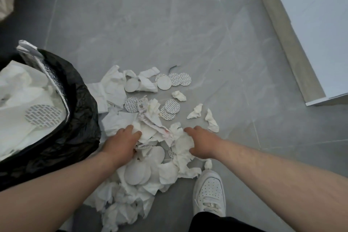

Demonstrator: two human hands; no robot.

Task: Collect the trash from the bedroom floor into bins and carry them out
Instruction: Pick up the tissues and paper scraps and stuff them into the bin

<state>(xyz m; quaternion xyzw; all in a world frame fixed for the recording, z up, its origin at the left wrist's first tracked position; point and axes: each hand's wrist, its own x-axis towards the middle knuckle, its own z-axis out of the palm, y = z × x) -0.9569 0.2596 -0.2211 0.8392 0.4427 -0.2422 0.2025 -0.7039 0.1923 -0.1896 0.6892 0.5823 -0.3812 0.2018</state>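
The grey floor (207, 34) lies open ahead, bounded on the right by the white cabinet (310, 24) and on the left by the black-lined bin (79, 118). The trash (137, 173), crumpled white tissues and round printed seals, is heaped between the bin and my shoe (210, 192), with a few scraps lying apart toward the cabinet. My left hand (120, 143) and right hand (202, 142) each grip tissue at the heap's middle, fingers curled in.
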